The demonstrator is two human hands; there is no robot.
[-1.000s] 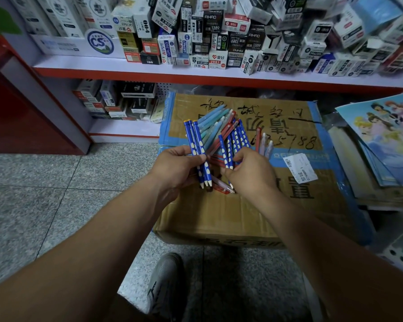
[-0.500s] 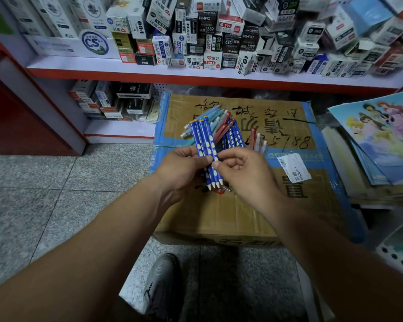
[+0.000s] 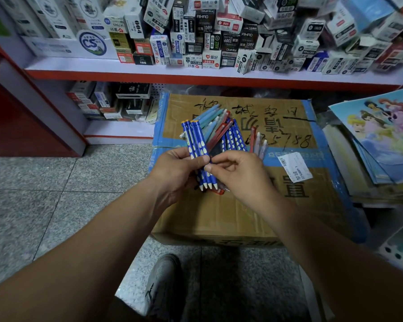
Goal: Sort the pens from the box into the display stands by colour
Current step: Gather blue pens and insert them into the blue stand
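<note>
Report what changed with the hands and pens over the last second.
The right hand lifted off the pile of pens and came left to the left hand, adding to its bundle of dark blue pens, which has grown. It now pinches that bundle beside the left thumb. Unchanged: the left hand grips the bundle, and the pile lies on the cardboard box.
</note>
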